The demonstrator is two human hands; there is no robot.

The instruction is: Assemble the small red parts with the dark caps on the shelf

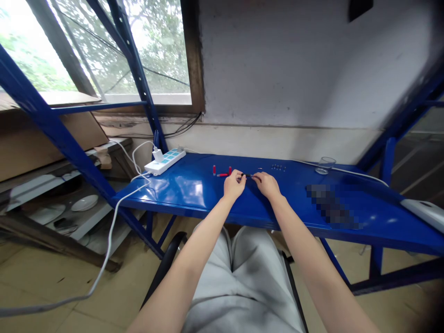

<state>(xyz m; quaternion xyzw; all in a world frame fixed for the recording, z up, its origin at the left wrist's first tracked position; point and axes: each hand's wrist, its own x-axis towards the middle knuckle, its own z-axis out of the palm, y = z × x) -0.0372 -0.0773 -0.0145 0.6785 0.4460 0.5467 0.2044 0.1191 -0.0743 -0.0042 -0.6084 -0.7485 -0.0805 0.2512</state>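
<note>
Both my hands rest on a blue metal shelf (pixel 194 189) in front of me. My left hand (pixel 233 184) and my right hand (pixel 266 183) are closed in pinches on the two ends of a small dark part (pixel 247 175) held between them. Just left of my left hand lie a few small red pieces (pixel 222 172). A row of tiny dark pieces (pixel 278 167) lies behind my right hand.
A white power strip (pixel 165 161) with a plugged charger and white cables sits at the shelf's left rear. A clear glass dish (pixel 325 165) stands at the right rear. Blue rack struts frame both sides; a window is at upper left.
</note>
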